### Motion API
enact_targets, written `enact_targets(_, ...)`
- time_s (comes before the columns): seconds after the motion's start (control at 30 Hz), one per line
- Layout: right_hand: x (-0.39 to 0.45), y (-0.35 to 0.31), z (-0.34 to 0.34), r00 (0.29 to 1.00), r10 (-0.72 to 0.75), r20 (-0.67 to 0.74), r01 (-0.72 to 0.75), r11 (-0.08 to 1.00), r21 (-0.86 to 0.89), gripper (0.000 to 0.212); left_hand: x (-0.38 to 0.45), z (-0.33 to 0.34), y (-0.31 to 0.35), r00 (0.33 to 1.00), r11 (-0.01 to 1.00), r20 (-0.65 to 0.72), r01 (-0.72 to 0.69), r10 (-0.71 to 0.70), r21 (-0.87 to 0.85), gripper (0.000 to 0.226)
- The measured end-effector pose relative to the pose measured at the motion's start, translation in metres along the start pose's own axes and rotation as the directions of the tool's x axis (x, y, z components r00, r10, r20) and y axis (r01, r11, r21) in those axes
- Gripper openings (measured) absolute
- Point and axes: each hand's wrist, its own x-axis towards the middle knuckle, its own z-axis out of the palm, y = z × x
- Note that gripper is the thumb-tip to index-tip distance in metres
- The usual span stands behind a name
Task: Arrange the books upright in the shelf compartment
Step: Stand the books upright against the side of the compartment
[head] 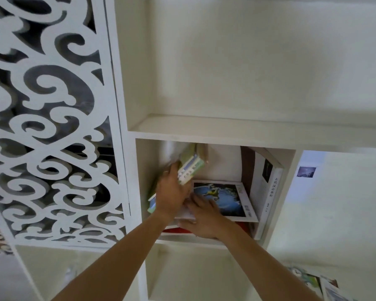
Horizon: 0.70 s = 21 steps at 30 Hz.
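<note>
Both hands reach into a white shelf compartment [290, 170]. My left hand [170, 192] grips a few green and white books [190, 167] that lean against the compartment's left side. Flat on a stack lies a white book with a blue globe cover [224, 199], and my right hand [204, 218] rests on its left part, fingers spread. A red book [176, 230] shows under the stack. At the right wall a thick white book [269, 187] stands upright, a little tilted, with a brown book [246, 164] behind it.
The wider compartment above [237, 124] holds nothing. A carved white scroll panel [52, 127] fills the left. Another open compartment [189, 274] lies below. Loose books or magazines [313, 281] lie at the bottom right. A small picture [306, 171] hangs on the right wall.
</note>
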Motion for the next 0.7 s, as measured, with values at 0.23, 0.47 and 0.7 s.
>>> enact_targets(0.23,-0.02,0.015,0.009,0.799,0.163,-0.579,0.103,0.911,0.399,0.025,0.004,0.025,0.004,0.949,0.929,0.299,-0.195,0.098,0.314,0.087)
enact_targets(0.47,-0.024,0.044,0.0,0.276,0.522,-0.807,-0.2,0.852,0.483,0.009,-0.003,0.019,0.019,0.85,0.831,0.527,-0.313,0.029,0.459,0.135)
enact_targets(0.7,-0.006,0.059,-0.024,0.545,0.792,-0.276,-0.538,0.583,0.609,0.055,-0.029,0.016,0.033,0.658,0.619,0.747,-0.626,0.093,0.475,0.144)
